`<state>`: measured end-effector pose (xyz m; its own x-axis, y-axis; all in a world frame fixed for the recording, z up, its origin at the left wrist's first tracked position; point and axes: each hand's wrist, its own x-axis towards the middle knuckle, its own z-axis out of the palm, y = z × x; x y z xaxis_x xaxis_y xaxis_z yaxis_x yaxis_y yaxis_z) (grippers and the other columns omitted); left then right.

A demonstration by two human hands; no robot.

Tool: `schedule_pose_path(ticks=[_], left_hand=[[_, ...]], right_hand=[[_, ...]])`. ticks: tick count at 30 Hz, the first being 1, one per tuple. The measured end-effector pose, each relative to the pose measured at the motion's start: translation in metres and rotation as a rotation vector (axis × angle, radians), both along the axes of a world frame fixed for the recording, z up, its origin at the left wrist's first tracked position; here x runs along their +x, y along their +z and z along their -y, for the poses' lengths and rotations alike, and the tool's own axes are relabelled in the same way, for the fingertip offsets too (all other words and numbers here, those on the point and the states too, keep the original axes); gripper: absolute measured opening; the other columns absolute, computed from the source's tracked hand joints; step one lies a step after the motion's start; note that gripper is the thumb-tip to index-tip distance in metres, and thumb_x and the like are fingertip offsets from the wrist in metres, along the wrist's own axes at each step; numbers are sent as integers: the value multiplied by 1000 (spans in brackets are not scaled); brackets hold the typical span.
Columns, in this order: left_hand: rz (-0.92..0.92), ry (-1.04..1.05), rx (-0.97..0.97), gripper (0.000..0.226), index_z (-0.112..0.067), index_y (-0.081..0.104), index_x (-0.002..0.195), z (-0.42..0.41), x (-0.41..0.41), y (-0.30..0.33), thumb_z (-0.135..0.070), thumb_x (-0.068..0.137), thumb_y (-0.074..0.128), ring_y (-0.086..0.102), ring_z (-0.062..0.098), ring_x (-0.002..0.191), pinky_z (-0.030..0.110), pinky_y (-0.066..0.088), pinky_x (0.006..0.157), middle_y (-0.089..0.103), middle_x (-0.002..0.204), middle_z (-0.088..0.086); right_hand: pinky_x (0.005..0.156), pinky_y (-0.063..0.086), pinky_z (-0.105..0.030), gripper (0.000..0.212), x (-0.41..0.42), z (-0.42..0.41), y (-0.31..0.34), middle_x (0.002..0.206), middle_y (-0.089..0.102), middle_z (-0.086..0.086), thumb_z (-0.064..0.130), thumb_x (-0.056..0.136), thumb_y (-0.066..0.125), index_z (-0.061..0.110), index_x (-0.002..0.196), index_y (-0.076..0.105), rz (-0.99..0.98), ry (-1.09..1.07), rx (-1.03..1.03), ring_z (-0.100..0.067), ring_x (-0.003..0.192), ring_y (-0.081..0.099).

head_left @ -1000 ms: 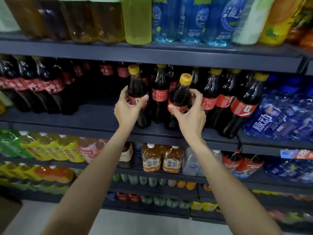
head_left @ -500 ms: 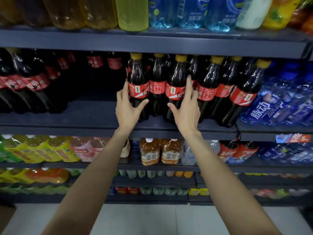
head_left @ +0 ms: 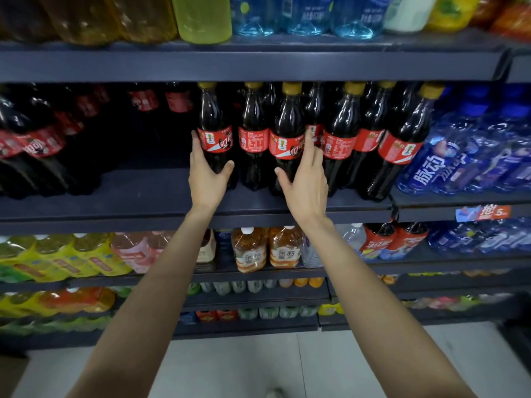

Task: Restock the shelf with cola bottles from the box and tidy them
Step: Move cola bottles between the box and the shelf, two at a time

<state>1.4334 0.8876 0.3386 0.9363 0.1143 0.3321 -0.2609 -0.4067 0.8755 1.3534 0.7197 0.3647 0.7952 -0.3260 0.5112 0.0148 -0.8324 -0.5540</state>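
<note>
Several cola bottles with yellow caps and red labels stand in a row on the dark middle shelf. My left hand cups the lower body of the leftmost cola bottle, fingers on its left side and thumb on its right. My right hand wraps the neighbouring front cola bottle, thumb on the left and fingers stretched up along its right side. Both bottles stand upright on the shelf. The box is out of view.
Larger cola bottles fill the left of the same shelf, with a dark gap between them and the small ones. Blue drink bottles sit to the right. The shelf above hangs close over the caps. Tea bottles stand below.
The two bottles, tilted in my hands a second ago, now stand upright in the front row. My hands have slid lower on them and my fingers have loosened.
</note>
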Motion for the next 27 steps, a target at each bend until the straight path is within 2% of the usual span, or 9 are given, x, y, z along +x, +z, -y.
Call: schedule_pose_path(ticks=[4,7,9,13,15,18,20,23,27], left_hand=[[-93,-30,-4,95,-19,-2,152,11,-36,9,-23,87,66,21,19,144,44,23,117,21,157,2],[-106,-84,23,87,-25,8,152,27,-81,17,-29,86,64,30,17,140,43,29,115,32,153,-1],[-135,-112,52,74,-23,20,150,46,-119,23,-28,90,62,38,13,134,38,34,111,41,147,-2],[-68,-244,29,40,-22,49,132,96,-203,29,-22,93,58,58,-7,96,23,48,94,61,114,-12],[54,-318,31,30,-19,56,124,121,-249,21,-18,94,57,61,-5,89,16,49,83,63,103,-12],[249,-439,106,19,-16,66,109,161,-320,3,-21,94,56,64,1,83,14,48,75,68,91,-8],[287,-557,104,18,-16,68,104,192,-365,-17,-24,95,54,65,3,78,16,49,70,70,87,-5],[232,-736,120,22,-16,68,104,246,-432,-55,-28,95,53,65,4,78,22,52,69,69,86,-7],[-97,-999,208,30,-19,63,113,324,-518,-113,-31,86,57,63,3,80,27,54,77,67,89,-13]], right_hand=[[86,48,-39,66,-27,9,4,144,36,-8,28,93,56,12,148,23,-14,55,-55,-26,125,45],[96,43,-37,58,-60,26,6,146,40,-6,28,95,53,14,146,31,-53,132,-151,-24,132,40],[100,41,-37,52,-88,44,4,136,52,-9,25,94,55,11,141,41,-27,165,-238,-26,125,49],[74,52,-31,28,-170,97,-12,94,71,-5,23,90,57,9,113,65,218,50,-349,-23,86,67],[66,52,-28,19,-225,128,-23,84,71,-2,20,90,59,9,101,69,321,-20,-350,-18,75,67],[62,54,-31,17,-318,176,-44,81,71,-3,19,91,60,7,95,71,370,-125,-326,-19,70,66],[64,52,-29,16,-384,206,-62,82,70,-3,18,91,61,6,94,71,333,-193,-330,-20,70,65],[71,51,-28,17,-484,240,-97,95,71,-1,17,91,59,8,100,70,172,-261,-283,-20,83,66],[77,47,-24,28,-611,274,-151,106,68,1,21,89,61,13,116,63,-149,-425,-78,-15,97,60]])
